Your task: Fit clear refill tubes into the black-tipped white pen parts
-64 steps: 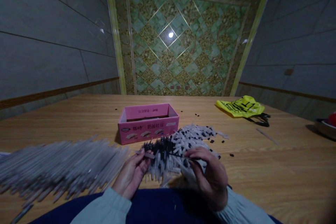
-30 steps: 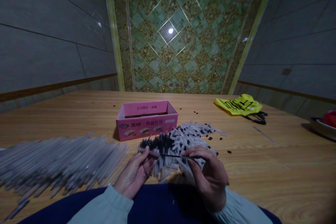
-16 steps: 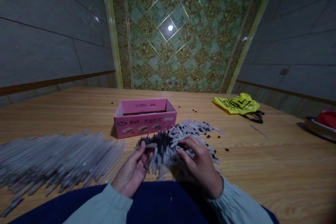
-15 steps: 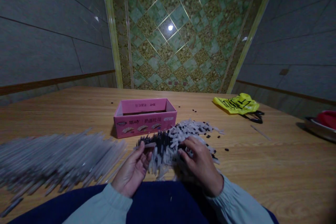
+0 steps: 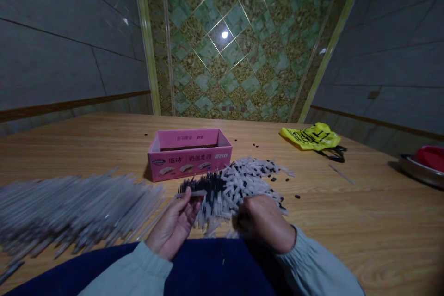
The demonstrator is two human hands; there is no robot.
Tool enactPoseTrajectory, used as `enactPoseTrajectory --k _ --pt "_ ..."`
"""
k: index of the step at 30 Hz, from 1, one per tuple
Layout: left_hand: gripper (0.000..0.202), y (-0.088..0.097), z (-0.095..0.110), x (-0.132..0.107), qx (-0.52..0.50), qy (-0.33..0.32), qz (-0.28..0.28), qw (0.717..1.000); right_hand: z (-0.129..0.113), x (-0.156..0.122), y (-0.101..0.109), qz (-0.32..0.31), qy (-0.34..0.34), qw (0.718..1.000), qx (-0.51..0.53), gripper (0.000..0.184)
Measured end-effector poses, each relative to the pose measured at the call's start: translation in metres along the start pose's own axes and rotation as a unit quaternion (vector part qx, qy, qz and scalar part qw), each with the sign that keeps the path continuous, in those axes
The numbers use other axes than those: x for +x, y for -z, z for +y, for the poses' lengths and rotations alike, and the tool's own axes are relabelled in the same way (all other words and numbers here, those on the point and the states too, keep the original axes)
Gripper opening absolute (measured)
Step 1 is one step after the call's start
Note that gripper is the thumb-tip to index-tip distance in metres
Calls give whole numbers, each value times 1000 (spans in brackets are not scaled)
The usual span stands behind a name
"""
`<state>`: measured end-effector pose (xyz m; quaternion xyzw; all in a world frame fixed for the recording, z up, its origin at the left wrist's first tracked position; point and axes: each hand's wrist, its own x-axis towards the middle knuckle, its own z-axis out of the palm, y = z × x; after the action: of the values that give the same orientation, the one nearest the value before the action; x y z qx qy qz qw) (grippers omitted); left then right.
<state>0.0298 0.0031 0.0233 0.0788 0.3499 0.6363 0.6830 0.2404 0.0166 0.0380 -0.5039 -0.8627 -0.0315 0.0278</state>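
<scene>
My left hand (image 5: 173,226) faces palm up and pinches a small translucent plastic piece (image 5: 197,193) between thumb and fingers. Close by, my right hand (image 5: 267,222) is curled with its knuckles up; its fingertips are turned down, and whatever they grip is hidden. It is at the near side of a pile of short whitish plastic pieces (image 5: 243,180), mixed with small black bits. A row of dark-tipped clear pieces (image 5: 213,189) lies between the hands. Left of my left hand spreads a large heap of long clear thin tubes (image 5: 79,208).
A pink open box (image 5: 190,164) stands behind the pieces on the wooden table (image 5: 347,222). Farther right lie a yellow bag (image 5: 312,138) with black handles and a single thin tube (image 5: 342,174). A metal basin with something red (image 5: 432,157) is at the right edge.
My right hand has drawn slightly down toward me, and its fingers have curled in more. My left hand stays nearly still with the piece. The view has shifted slightly.
</scene>
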Motion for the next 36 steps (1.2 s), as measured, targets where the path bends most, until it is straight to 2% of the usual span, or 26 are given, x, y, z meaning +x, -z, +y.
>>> enactPoseTrajectory --k 9,16,21,24,27,29,30,31,33,35,36 --pt "11 -1 0 -1 4 4 9 1000 -1 1 -6 -6 -1 999 -48 16" --pt "14 -3 0 -2 3 2 14 1000 -9 0 -10 11 2 999 -49 17" --pt "14 -3 0 -2 9 2 10 1000 -15 -1 -10 -1 11 999 -47 19" --pt "15 -3 0 -2 10 3 16 1000 -13 -2 -11 17 16 999 -25 16" --pt "16 -3 -2 -2 16 -4 19 1000 -10 0 -12 71 12 994 85 9" --pt "16 -2 -3 -2 25 -13 9 1000 -11 2 -13 127 -10 965 228 8" --pt "15 -1 -4 -1 32 -18 0 999 -13 4 -14 148 -26 938 313 8" --pt "15 -1 -5 -1 42 -23 -9 999 -16 5 -16 158 -42 901 401 6" --pt "12 2 -6 1 70 -36 -29 996 -23 8 -20 146 -59 807 569 8" --pt "8 4 -7 2 102 -50 -47 992 -29 10 -25 123 -60 707 694 20" --pt "7 5 -8 3 116 -56 -53 990 -32 10 -26 118 -58 667 734 25"
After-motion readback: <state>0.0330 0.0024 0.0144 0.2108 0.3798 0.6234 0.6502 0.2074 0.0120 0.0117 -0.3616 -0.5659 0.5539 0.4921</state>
